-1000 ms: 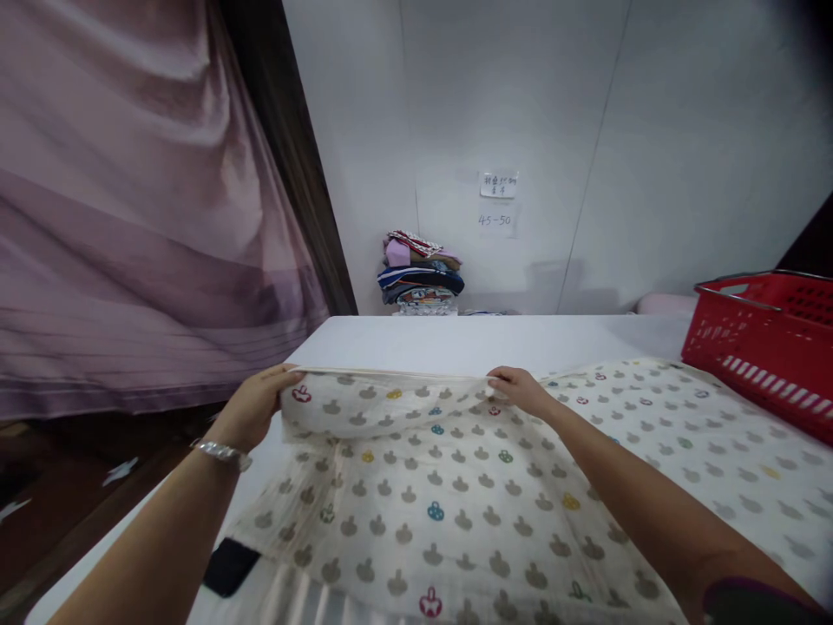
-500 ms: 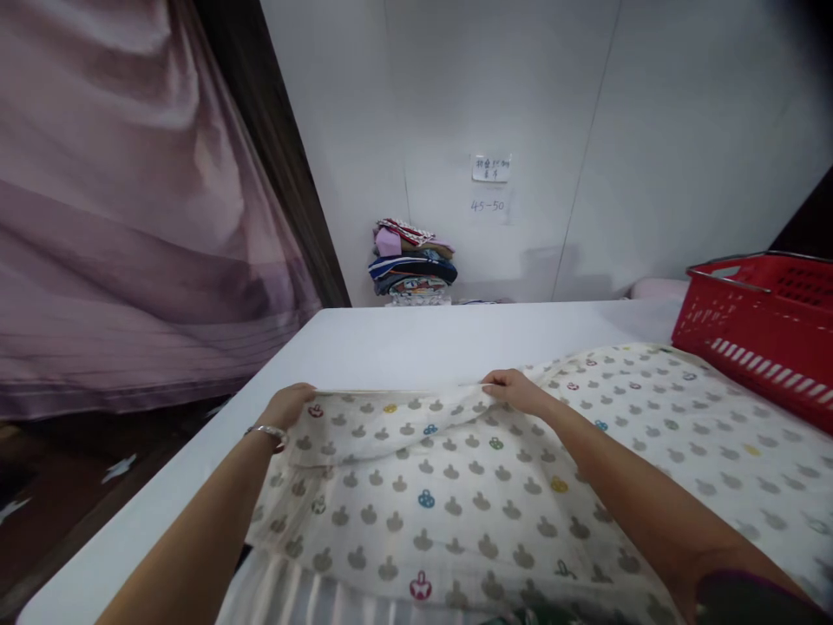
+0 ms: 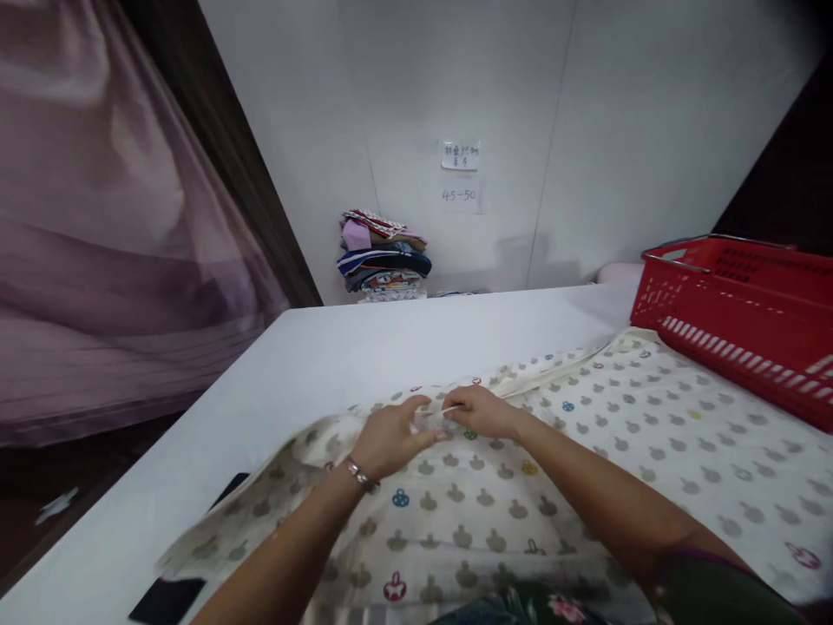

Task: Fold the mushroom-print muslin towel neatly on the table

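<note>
Head camera: right hand pinches patterned cloth — left hand just beside, thumb and fingers parted.

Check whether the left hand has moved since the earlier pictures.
Yes, rightward. The left hand was left of the cloth stack in view; now it appears below it, near the right hand.

The thin cream cloth, printed with grey mushroom-like shapes and scattered red, blue, green and yellow ones, lies rumpled on the counter beneath both hands. Its edge is pinched up in the right hand; a pale hem runs rightward from there beside a flatter stretch. Left of the left hand, a loose flap slants nearer.
</note>
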Demonstrator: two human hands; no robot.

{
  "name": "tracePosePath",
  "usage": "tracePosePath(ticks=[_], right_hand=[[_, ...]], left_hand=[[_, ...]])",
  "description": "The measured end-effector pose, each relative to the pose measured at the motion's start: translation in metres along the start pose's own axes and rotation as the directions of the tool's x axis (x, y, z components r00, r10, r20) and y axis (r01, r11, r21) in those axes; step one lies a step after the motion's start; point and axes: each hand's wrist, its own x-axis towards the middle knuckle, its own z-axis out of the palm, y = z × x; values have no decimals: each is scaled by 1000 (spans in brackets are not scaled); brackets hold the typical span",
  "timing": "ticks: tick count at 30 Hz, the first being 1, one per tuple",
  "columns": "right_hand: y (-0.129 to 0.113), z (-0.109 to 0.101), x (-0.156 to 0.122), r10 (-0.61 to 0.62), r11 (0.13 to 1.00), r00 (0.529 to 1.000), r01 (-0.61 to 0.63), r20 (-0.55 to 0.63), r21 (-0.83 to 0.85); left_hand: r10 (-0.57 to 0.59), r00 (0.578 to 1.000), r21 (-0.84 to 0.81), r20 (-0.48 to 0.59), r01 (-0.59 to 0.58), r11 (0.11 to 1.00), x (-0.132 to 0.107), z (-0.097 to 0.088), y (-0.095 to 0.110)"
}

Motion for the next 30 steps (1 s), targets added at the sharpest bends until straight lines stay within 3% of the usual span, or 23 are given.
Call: tracePosePath(ticks=[3, 6, 10, 15, 21, 25, 28, 30], right_hand=[[-6, 3, -8, -71, 991, 997, 68, -21, -112], [-4, 5, -16, -98, 983, 994, 91, -38, -158], [0, 8, -25, -98, 989, 993, 90, -61, -116], [3, 14, -30, -46, 999, 991, 44, -122, -15], [23, 7, -36, -202, 948, 976, 174, -85, -265], [54, -20, -55, -245, 897, 928, 106, -282, -430], [76, -39, -75, -217, 918, 837, -2, -503, -398], [87, -44, -86, -140, 941, 816, -67, -561, -332]], left_hand=[[99, 995, 1, -12, -99, 995, 1, 26, 19], [102, 993, -11, -56, -103, 995, 4, 39, 21], [74, 995, -2, -61, -75, 997, 4, 44, 19], [143, 988, -75, -54, -147, 986, 1, 52, 16], [21, 996, -154, -84, -34, 988, -2, 53, 15], [-80, 985, -239, -150, 42, 970, 3, 48, 13], [-174, 970, -294, -171, 118, 948, 10, 48, 8], [-214, 962, -348, -172, 144, 927, 14, 51, 4]])
